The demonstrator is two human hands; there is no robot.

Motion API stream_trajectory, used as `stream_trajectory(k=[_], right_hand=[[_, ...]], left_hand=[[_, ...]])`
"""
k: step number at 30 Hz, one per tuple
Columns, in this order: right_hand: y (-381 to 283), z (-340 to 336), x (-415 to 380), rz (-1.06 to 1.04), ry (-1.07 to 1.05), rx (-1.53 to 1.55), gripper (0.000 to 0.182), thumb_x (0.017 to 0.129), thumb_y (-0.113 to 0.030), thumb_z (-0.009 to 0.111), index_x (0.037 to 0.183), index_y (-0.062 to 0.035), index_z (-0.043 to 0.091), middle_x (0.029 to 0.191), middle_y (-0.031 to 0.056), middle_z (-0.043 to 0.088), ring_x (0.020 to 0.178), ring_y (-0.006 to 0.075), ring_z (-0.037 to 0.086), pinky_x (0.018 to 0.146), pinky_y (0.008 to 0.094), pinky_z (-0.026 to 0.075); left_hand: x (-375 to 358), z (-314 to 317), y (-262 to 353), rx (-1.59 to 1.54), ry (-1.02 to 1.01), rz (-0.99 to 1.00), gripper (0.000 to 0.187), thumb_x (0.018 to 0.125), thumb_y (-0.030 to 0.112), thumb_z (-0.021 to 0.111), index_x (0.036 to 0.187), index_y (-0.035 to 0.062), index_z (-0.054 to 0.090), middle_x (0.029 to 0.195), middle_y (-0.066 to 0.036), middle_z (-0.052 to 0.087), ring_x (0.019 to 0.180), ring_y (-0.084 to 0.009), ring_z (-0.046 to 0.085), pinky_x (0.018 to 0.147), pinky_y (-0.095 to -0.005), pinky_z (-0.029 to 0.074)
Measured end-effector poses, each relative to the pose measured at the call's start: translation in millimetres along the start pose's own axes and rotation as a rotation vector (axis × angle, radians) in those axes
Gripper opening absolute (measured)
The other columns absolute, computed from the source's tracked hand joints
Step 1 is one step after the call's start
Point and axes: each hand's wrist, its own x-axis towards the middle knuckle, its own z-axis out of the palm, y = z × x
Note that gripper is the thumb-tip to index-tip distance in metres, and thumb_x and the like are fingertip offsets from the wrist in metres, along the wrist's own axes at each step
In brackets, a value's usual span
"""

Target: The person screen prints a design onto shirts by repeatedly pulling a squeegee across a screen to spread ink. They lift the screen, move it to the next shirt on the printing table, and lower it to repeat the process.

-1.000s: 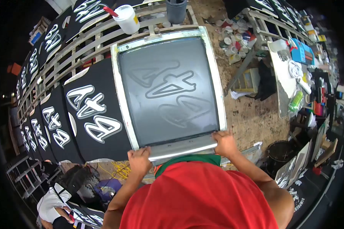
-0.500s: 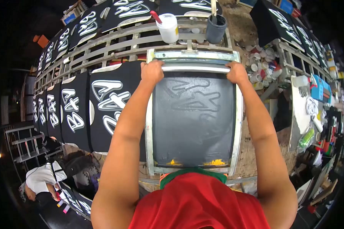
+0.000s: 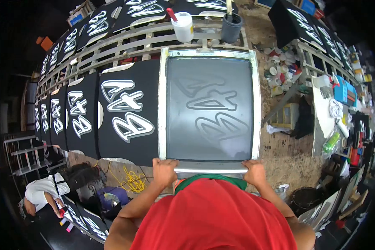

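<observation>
My left hand [image 3: 165,172] and my right hand [image 3: 254,171] are closed on the two ends of a wide squeegee [image 3: 210,170] with a silvery bar. It lies across the near end of a screen printing frame [image 3: 163,104], close to my body. Grey mesh [image 3: 183,141] fills the frame, and outlined letters show on it. The squeegee's blade edge is hidden under its bar. Left of the frame lies a black cloth panel [image 3: 108,143] printed with white and grey letters.
Beyond the frame, a white tub [image 3: 183,30] with a red handle and a dark bucket [image 3: 231,29] with a stick stand on a slatted rack [image 3: 146,43]. Used cups [image 3: 279,71] litter the floor at right. A person [image 3: 41,193] bends over at lower left near yellow cord [image 3: 133,179].
Both hands have drawn the squeegee from the far end of the screen to the near end. The letter outlines on the mesh now show more fully.
</observation>
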Motion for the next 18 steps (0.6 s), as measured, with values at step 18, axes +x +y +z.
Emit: stream_trajectory(k=[18], right_hand=[[11.2, -148.8, 406.7, -0.13, 0.362, -0.181, 0.039, 0.073, -0.022, 0.085, 0.105, -0.0044, 0.072, 0.113, 0.0175, 0.071, 0.108, 0.0408, 0.063, 0.093, 0.0491, 0.052]], left_hand=[[396.8, -131.3, -60.2, 0.115, 0.397, -0.053, 0.04, 0.079, 0.01, 0.073, 0.118, 0.0126, 0.065, 0.116, -0.013, 0.066, 0.113, -0.0351, 0.063, 0.095, -0.048, 0.049]])
